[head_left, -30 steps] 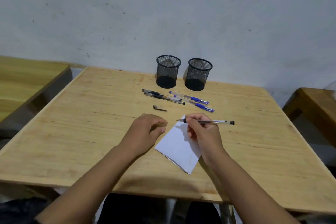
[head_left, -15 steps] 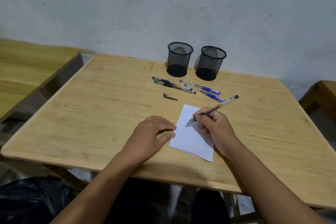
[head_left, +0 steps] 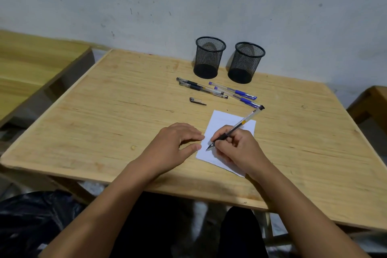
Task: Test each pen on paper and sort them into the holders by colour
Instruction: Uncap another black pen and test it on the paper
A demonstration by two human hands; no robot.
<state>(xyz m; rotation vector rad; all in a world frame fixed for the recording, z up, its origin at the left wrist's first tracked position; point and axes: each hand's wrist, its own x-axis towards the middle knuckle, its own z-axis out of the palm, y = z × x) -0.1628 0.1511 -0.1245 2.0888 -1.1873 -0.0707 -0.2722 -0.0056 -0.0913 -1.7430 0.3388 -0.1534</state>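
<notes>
1. Right hand (head_left: 236,148) pinches a black-grip pen (head_left: 234,129) between thumb and curled fingers, tip down on the paper (head_left: 222,119) near its left edge; the barrel slants up and away past the hand's far side.
2. Left hand (head_left: 173,144) lies just beside the paper's left edge with fingers loosely bent and holding nothing — whether a fingertip actually pins the sheet I cannot tell.
3. To do the test well, I judge the left hand should press the paper flat, while the right draws a short firm stroke on bare paper just ahead of the tip, so the ink colour reads clearly.
4. Beyond both hands lie two black pens (head_left: 201,88) and two blue pens (head_left: 236,93), with a loose cap (head_left: 196,101) nearer the left hand; both mesh holders (head_left: 210,56) stand further off by the wall and look empty.
5. Hard to make out — any mark on the paper: the right hand covers much of the sheet and the bare part looks blank. The near corner of the paper sits under the right wrist, on the bench (head_left: 104,111).
</notes>
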